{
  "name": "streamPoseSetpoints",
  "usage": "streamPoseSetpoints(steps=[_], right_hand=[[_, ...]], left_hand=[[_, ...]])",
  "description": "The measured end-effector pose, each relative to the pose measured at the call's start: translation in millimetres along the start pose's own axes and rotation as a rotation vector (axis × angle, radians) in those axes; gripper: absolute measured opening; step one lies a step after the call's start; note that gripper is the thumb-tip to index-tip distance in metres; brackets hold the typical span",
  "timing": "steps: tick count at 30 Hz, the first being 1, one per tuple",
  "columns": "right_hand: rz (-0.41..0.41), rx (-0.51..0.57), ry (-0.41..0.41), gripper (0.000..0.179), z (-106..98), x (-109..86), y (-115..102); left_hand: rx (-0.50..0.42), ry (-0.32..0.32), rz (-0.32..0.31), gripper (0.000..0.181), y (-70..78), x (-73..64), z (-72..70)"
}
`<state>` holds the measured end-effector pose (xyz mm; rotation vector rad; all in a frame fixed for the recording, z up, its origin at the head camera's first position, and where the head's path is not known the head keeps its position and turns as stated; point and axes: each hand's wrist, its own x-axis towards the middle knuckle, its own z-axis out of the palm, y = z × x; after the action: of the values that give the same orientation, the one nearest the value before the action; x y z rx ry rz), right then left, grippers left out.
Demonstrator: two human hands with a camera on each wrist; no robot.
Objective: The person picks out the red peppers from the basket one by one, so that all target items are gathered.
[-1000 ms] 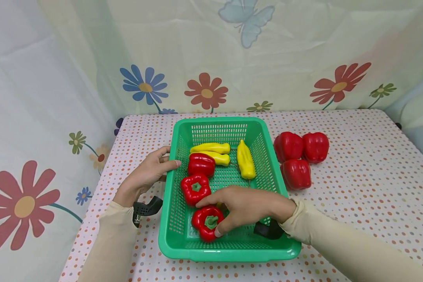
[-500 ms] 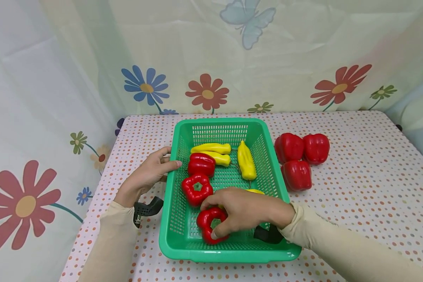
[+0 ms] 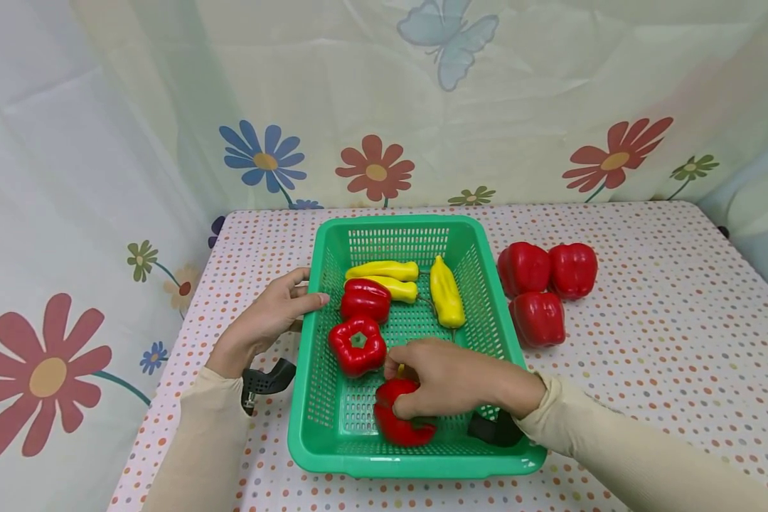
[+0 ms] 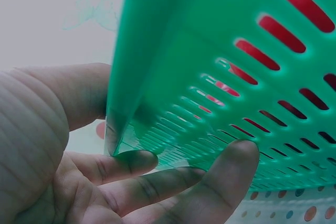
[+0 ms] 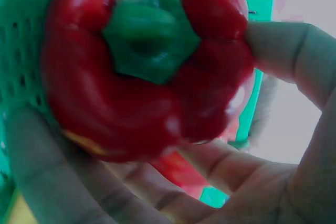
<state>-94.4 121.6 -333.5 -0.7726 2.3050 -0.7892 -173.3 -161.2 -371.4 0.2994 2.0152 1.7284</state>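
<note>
My left hand point(image 3: 265, 316) holds the left rim of a green plastic basket point(image 3: 416, 466); its thumb lies over the rim and its fingers point(image 4: 152, 187) touch the slotted outer wall. Inside the basket, near the front, my right hand point(image 3: 454, 377) grips a red bell pepper point(image 3: 400, 423). The right wrist view shows the green stem of that bell pepper point(image 5: 152, 103) facing the camera, with thumb and fingers round its sides. Two more red bell peppers point(image 3: 357, 346) lie by the left wall. Behind them are two long yellow peppers point(image 3: 384, 269), and a third yellow pepper point(image 3: 448, 295) lies to the right.
Several red bell peppers point(image 3: 537, 318) sit grouped on the table just outside the basket's right wall. A dotted cloth point(image 3: 653, 341) covers the table. Flowered curtains point(image 3: 518, 99) hang behind and to the left. A bit of yellow point(image 5: 21, 213) shows below the right hand.
The right hand has shifted slightly right with the front bell pepper, which has turned and moved right, away from the left wall. The left hand stays on the rim.
</note>
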Motion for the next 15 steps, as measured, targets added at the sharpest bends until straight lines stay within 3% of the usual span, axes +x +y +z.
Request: streamPoseSetpoints(steps=[7,15], right_hand=[[0.025,0.040,-0.037,0.036,-5.3,-7.7,5.0],[0.044,0.098,-0.030,0.033,-4.3,-11.0,8.4]], left_hand=[[0.009,0.009,-0.001,0.055,0.2,-0.6,-0.1],[0.003,0.007,0.010,0.056,-0.8,0.0,1.1]])
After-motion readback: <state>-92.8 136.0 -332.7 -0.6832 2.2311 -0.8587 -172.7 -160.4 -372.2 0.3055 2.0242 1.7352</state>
